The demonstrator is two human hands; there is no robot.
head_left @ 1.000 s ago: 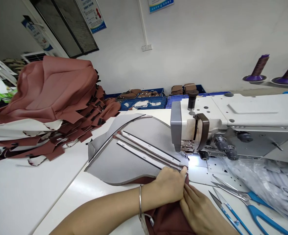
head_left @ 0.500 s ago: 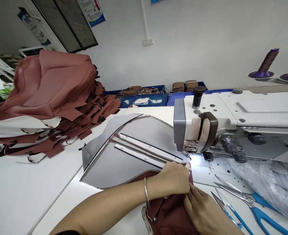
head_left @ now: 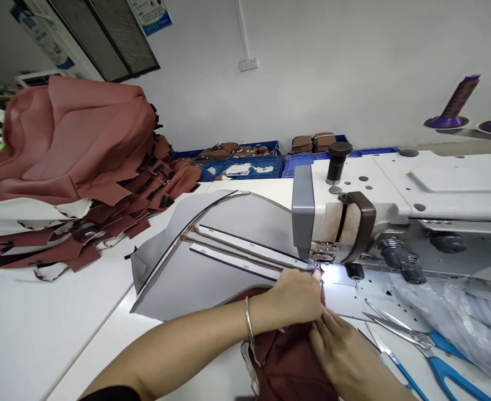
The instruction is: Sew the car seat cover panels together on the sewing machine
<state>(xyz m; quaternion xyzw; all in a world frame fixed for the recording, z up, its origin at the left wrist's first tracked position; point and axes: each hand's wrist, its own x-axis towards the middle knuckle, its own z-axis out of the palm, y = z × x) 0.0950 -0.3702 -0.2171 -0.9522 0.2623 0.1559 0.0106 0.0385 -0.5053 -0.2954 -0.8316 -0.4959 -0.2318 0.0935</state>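
Observation:
A reddish-brown seat cover [head_left: 287,362] with a grey backing [head_left: 174,284] lies under and in front of the sewing machine [head_left: 324,223]. Two white strips run along the backing toward the lit needle area. My left hand [head_left: 298,295], with a silver bangle at the wrist, is closed on the cover's edge just before the presser foot. Touching it from the near side, my right hand [head_left: 341,345] grips the brown material, its fingertips partly hidden under the left hand. The needle itself is too small to make out.
Scissors with blue handles [head_left: 441,362] and a pair of snips [head_left: 396,356] lie right of my hands, beside a clear plastic bag [head_left: 458,312]. A tall pile of brown covers [head_left: 82,139] stands at left. Blue crates [head_left: 249,167] line the wall; thread cones [head_left: 458,103] stand at upper right.
The view has shifted slightly, so the pile and the grey backing sit a little further left. Both hands keep their hold on the cover near the needle area.

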